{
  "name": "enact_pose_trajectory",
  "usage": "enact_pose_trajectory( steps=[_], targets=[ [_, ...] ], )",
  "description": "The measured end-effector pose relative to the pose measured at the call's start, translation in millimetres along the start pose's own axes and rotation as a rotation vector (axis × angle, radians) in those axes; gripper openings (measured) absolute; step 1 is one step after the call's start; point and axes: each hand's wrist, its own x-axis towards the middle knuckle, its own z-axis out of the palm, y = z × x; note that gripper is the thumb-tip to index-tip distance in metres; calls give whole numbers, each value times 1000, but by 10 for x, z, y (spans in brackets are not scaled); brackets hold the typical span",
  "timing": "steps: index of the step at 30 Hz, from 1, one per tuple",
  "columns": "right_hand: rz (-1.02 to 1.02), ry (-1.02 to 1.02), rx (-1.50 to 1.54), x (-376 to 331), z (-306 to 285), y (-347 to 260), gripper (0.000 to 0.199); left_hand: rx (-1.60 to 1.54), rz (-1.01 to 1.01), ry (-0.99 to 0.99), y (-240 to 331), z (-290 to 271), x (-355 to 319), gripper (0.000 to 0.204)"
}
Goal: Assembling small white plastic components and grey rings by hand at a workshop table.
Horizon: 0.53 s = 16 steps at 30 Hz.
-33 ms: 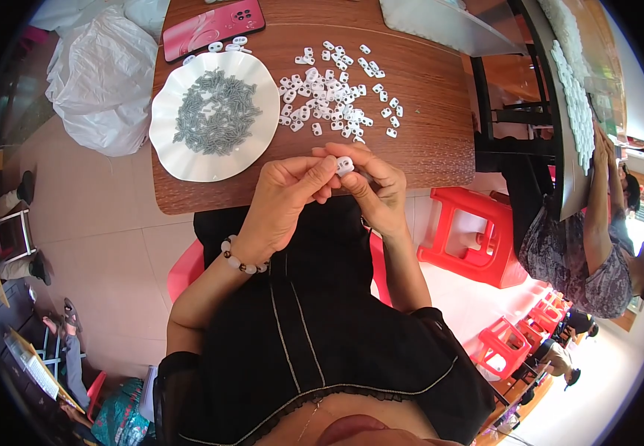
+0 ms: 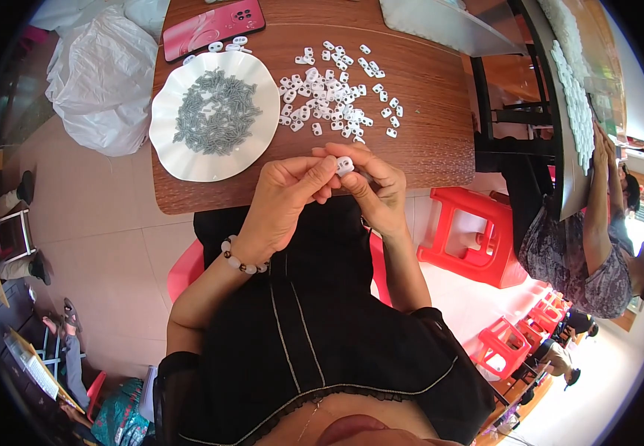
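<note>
My left hand (image 2: 285, 197) and my right hand (image 2: 378, 189) meet at the front edge of the brown wooden table (image 2: 426, 141). Together their fingertips pinch one small white plastic piece (image 2: 345, 164). A bead bracelet (image 2: 240, 260) circles my left wrist. Just beyond the hands lies a scatter of several similar white plastic pieces (image 2: 329, 97). To their left stands a white scalloped plate (image 2: 188, 160) with a heap of small grey parts (image 2: 214, 111).
A red phone (image 2: 214, 26) lies at the table's far edge. A white plastic bag (image 2: 99, 74) sits on the floor to the left. A red stool (image 2: 471, 238) stands at my right, and another person (image 2: 582, 245) works at a neighbouring table.
</note>
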Motion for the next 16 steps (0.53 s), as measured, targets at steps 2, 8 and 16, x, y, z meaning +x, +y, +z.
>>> enact_pose_trajectory(
  steps=[2,8,16],
  targets=[
    [-5,0,-6,0,3,2,32,-8,-5,6,-1,-1,-8,23],
    [0,76,54,-11,62,-2,25,18,-7,-3,12,7,-35,23],
    [-27,63,2,-20,56,22,23,40,14,7,24,22,-59,23]
  ],
)
